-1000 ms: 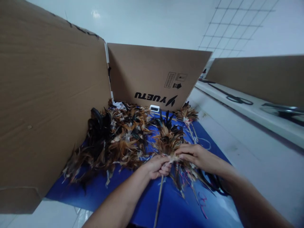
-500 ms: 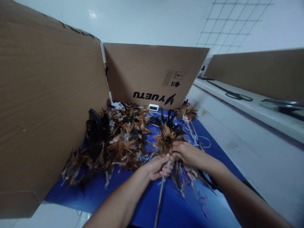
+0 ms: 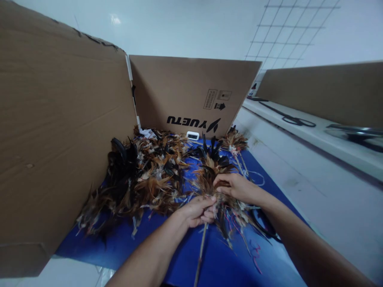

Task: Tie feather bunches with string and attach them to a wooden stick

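My left hand (image 3: 196, 210) is closed around a thin wooden stick (image 3: 200, 255) at the base of a bunch of brown and black feathers (image 3: 211, 167). My right hand (image 3: 236, 187) lies just beyond it, fingers pinching into the feathers of that bunch. The stick runs down toward me over a blue sheet (image 3: 179, 255). Under my right wrist lie loose feathers with pink and white threads (image 3: 239, 223).
A big heap of brown and black feathers (image 3: 143, 175) lies to the left on the sheet. Cardboard walls (image 3: 60, 131) stand left and behind. A second feathered stick (image 3: 235, 143) and a small white device (image 3: 192, 136) lie at the back. A white bench (image 3: 314, 187) lies right.
My right hand has slid up from the stick's base into the feathers, away from me. My left hand has stayed on the stick.
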A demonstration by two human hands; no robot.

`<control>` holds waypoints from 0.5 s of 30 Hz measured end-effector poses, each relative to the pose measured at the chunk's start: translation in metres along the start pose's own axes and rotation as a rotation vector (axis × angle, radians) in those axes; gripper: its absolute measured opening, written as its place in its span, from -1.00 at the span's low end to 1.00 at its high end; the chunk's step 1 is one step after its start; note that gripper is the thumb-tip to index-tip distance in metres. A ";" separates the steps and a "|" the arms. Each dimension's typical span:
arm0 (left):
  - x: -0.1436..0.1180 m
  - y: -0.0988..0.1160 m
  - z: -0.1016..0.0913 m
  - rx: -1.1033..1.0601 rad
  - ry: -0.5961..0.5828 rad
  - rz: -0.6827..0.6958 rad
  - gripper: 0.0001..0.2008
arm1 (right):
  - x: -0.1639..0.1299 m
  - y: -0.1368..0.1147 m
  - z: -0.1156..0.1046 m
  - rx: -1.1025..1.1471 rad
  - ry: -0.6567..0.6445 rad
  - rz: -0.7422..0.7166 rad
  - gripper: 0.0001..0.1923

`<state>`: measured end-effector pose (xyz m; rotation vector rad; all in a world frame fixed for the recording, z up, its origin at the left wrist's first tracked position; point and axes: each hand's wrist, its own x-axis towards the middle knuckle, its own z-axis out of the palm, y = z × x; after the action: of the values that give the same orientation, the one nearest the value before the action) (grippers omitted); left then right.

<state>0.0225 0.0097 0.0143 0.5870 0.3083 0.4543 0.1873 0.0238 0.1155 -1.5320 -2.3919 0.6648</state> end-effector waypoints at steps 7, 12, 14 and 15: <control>0.002 -0.002 -0.001 0.025 0.051 0.000 -0.67 | -0.001 0.001 0.010 0.024 0.075 0.075 -0.89; 0.003 -0.003 -0.001 0.049 0.083 -0.014 -0.70 | 0.001 -0.001 0.006 0.034 0.055 0.051 -0.86; 0.002 -0.002 0.000 0.042 0.083 -0.012 -0.71 | -0.001 0.002 -0.001 0.044 0.143 0.090 -0.82; 0.002 -0.001 0.001 0.036 0.077 -0.009 -0.71 | -0.002 0.004 -0.005 0.034 0.226 0.110 -0.80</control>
<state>0.0248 0.0092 0.0141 0.6034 0.3930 0.4648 0.1937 0.0244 0.1185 -1.6387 -2.1333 0.5197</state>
